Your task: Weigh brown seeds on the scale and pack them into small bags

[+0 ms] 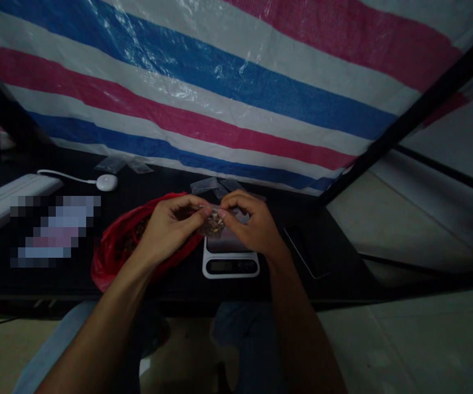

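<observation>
A small clear plastic bag (214, 225) with brownish bits inside is pinched along its top edge by both hands. My left hand (170, 224) grips its left corner between thumb and fingers, and my right hand (250, 221) grips the right corner the same way. Beneath the bag stands a white digital scale (230, 266), its platform partly covered by my right hand and the bag. A red plastic bag (107, 265) lies spread at the left, holding more dark brown pieces; my left wrist and forearm hide part of it.
Several flat clear bags (204, 185) lie behind my hands, with others (113, 164) farther left. A white power strip (18, 200) and a white round-ended cable (107, 182) are at left, near a blurred patch. A dark phone (305, 249) lies right. A striped sheet (203, 109) hangs behind the black table.
</observation>
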The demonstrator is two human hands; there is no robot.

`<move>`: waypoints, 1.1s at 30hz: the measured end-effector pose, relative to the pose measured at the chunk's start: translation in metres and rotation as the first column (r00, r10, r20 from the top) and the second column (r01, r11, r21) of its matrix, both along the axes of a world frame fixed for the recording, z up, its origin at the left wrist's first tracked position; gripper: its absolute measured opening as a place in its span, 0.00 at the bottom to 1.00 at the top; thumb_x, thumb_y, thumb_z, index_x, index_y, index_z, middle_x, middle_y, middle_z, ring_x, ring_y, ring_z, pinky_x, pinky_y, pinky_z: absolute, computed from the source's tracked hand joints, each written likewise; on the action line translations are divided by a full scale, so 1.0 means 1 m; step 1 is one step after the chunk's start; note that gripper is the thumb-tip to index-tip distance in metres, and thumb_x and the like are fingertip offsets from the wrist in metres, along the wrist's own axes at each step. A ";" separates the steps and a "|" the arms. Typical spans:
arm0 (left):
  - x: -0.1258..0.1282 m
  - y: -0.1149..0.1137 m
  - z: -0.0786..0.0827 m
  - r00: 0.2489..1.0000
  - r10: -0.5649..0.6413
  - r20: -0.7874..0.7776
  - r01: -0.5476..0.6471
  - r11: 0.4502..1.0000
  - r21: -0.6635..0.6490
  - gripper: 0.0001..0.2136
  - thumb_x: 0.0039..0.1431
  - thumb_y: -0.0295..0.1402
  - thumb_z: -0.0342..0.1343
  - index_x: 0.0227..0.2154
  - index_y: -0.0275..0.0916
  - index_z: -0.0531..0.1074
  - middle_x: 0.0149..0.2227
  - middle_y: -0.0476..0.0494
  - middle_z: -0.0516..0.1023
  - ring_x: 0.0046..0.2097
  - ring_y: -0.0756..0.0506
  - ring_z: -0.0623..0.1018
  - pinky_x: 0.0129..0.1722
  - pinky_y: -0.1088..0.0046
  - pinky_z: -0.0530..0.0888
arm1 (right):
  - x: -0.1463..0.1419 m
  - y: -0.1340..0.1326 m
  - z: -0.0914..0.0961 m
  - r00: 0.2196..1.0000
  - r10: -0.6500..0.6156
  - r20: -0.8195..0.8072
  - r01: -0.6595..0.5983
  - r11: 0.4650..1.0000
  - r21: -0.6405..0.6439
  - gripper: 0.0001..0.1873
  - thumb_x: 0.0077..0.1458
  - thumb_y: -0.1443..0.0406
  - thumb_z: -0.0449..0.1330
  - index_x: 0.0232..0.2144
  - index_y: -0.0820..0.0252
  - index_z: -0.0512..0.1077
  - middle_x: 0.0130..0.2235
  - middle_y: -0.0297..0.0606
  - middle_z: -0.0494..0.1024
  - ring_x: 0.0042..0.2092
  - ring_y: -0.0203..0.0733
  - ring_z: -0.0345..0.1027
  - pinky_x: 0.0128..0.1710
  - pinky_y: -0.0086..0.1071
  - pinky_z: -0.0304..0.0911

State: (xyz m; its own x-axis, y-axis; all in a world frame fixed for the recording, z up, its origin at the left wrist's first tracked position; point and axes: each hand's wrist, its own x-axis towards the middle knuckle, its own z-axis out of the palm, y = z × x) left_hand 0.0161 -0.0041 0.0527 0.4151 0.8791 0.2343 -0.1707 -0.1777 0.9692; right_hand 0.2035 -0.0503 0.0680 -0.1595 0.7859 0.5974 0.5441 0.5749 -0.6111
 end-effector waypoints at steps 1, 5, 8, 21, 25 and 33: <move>0.000 -0.001 0.000 1.000 -0.006 -0.007 0.006 1.000 0.000 0.08 0.52 0.36 0.69 0.31 0.37 0.81 0.31 0.47 0.83 0.32 0.48 0.80 0.35 0.75 0.77 | -0.002 0.000 0.000 1.000 -0.001 -0.002 0.001 1.000 -0.007 0.05 0.60 0.67 0.61 0.31 0.58 0.73 0.36 0.36 0.78 0.38 0.40 0.71 0.42 0.37 0.65; 0.001 -0.004 0.002 0.998 -0.018 -0.052 0.017 1.000 -0.017 0.09 0.52 0.38 0.68 0.31 0.37 0.81 0.30 0.45 0.83 0.31 0.46 0.80 0.33 0.74 0.77 | -0.006 -0.001 0.001 1.000 0.003 -0.017 -0.004 1.000 -0.028 0.05 0.59 0.68 0.61 0.30 0.57 0.73 0.36 0.36 0.77 0.39 0.40 0.71 0.42 0.37 0.66; 0.002 -0.006 0.004 0.997 0.022 -0.078 -0.022 1.000 0.007 0.10 0.52 0.40 0.68 0.29 0.38 0.81 0.30 0.44 0.83 0.31 0.45 0.81 0.33 0.72 0.78 | -0.006 -0.002 0.003 1.000 0.005 -0.003 -0.005 0.999 -0.047 0.05 0.60 0.67 0.61 0.30 0.57 0.73 0.36 0.36 0.78 0.39 0.40 0.71 0.42 0.37 0.67; -0.051 0.025 0.013 0.702 0.524 -0.481 -0.272 0.823 0.499 0.19 0.64 0.45 0.57 0.51 0.40 0.79 0.53 0.40 0.82 0.54 0.34 0.79 0.56 0.59 0.73 | 0.080 -0.034 0.025 0.833 -0.550 -0.059 0.553 0.828 0.088 0.06 0.58 0.61 0.66 0.33 0.57 0.81 0.35 0.38 0.82 0.36 0.42 0.74 0.39 0.38 0.69; -0.053 0.050 -0.001 0.562 0.494 -0.663 -0.030 0.814 0.581 0.30 0.64 0.49 0.54 0.62 0.33 0.70 0.64 0.28 0.72 0.64 0.28 0.72 0.60 0.55 0.69 | 0.098 -0.029 0.013 0.773 -0.631 0.059 0.626 0.775 0.088 0.09 0.57 0.60 0.66 0.35 0.59 0.82 0.37 0.42 0.82 0.38 0.45 0.75 0.42 0.41 0.70; -0.073 0.069 -0.006 0.227 0.270 -0.936 -0.005 0.961 0.276 0.36 0.59 0.59 0.53 0.53 0.28 0.75 0.53 0.17 0.79 0.51 0.25 0.80 0.41 0.58 0.73 | 0.024 -0.001 0.000 0.944 -0.294 0.149 0.308 0.948 -0.084 0.07 0.61 0.66 0.63 0.40 0.59 0.81 0.39 0.41 0.82 0.39 0.42 0.75 0.41 0.37 0.69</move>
State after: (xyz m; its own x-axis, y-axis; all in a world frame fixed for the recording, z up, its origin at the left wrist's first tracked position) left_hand -0.0569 0.0649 0.0472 0.3180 0.9434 -0.0938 0.9058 -0.2732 0.3238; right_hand 0.2271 -0.0509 0.0680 0.0219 0.8662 0.4992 0.7623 0.3086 -0.5690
